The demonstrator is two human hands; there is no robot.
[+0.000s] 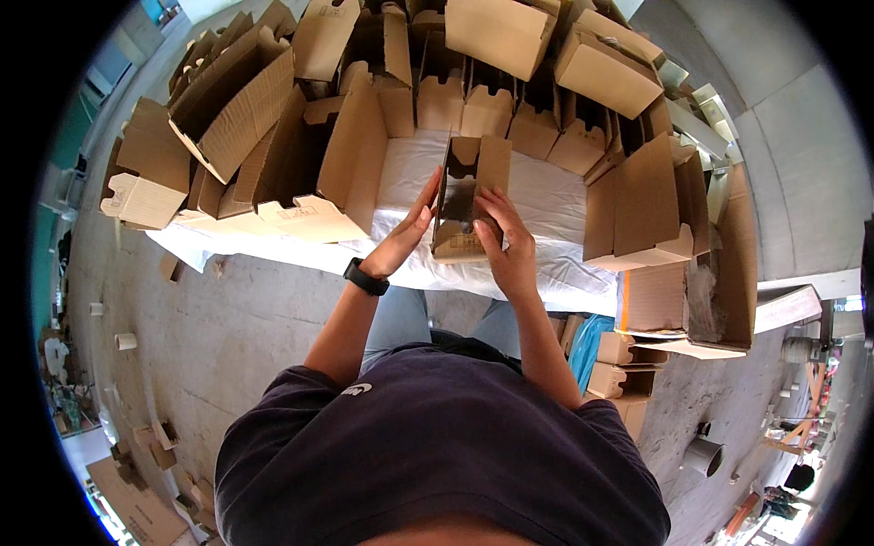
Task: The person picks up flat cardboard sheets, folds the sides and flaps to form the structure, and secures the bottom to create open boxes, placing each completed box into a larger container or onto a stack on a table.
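A small open-topped cardboard box point(469, 246) is in front of me on the white-covered table point(401, 173), with notched flaps at its far end. My left hand point(407, 238) lies along the box's left side, fingers stretched out and pointing away from me. My right hand point(512, 241) is bent over the right wall, fingers at the box's upper edge and thumb near its front end. Inside the box there is a dark, partly shiny area that I cannot make out. A black watch sits on my left wrist.
Open cardboard boxes point(355, 150) crowd the table's left side; more stand along the back point(487, 109) and right point(637, 209). A larger carton point(655, 300) with clear plastic is at the right front. Beneath it are a blue bundle point(591, 350) and smaller boxes point(628, 382).
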